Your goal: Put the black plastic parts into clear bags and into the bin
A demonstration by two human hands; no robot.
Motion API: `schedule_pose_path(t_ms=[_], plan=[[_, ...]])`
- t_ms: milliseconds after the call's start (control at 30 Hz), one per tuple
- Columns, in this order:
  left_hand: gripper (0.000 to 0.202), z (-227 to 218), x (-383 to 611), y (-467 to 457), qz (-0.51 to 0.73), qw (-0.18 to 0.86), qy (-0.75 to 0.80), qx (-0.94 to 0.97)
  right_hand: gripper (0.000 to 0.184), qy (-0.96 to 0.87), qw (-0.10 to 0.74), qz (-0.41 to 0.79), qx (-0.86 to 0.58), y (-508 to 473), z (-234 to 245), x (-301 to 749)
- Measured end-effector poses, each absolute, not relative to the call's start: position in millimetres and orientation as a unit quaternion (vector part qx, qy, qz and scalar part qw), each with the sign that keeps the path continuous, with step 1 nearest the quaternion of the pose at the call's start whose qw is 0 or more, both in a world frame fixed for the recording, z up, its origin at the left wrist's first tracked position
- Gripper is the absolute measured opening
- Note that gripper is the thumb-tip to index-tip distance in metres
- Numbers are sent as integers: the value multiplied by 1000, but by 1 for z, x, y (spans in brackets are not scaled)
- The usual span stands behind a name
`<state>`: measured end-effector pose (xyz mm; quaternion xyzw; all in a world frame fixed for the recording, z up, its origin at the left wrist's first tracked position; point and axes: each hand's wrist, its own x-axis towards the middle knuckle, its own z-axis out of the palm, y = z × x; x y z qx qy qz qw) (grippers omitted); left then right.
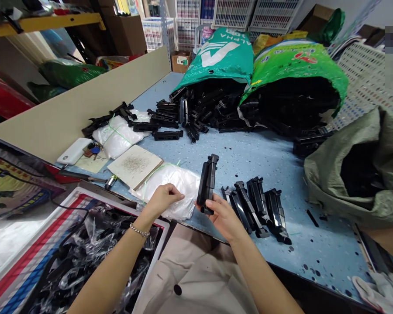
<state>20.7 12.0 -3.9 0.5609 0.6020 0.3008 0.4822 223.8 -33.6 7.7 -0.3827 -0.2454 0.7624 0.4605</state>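
My right hand grips a long black plastic part, held upright above the front edge of the table. My left hand is closed, its thumb and fingers pinched at a clear plastic bag on the stack of bags. Just right of my right hand, several similar black parts lie side by side on the blue tabletop. A square board with brown specks rests against the bag stack.
Teal and green sacks spill more black parts at the back. A grey-green sack stands at right. Below left, a crate holds bagged parts. A tied bag bundle and white power bank-like box lie at left.
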Motion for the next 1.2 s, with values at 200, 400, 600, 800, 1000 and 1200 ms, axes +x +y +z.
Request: schedule_pose_path(t_ms=[200,400,600,800,1000,1200], plan=[[21,-3,19,8,346,433,603,573,23,-207,491,769,-354,-5,-6,194],[31,9,-7,-1,286,104,571,763,25,-210,486,758,-380,-5,-14,189],[40,-1,-12,5,227,150,530,803,38,-197,390,855,-280,-45,-2,217],[41,-4,-20,5,210,97,553,800,20,-126,361,844,-376,-78,-19,226],[53,3,-15,-5,240,157,542,790,28,-67,302,896,-317,-80,-24,219],[73,0,-1,-34,222,164,500,821,38,20,312,923,-224,-61,-18,211]])
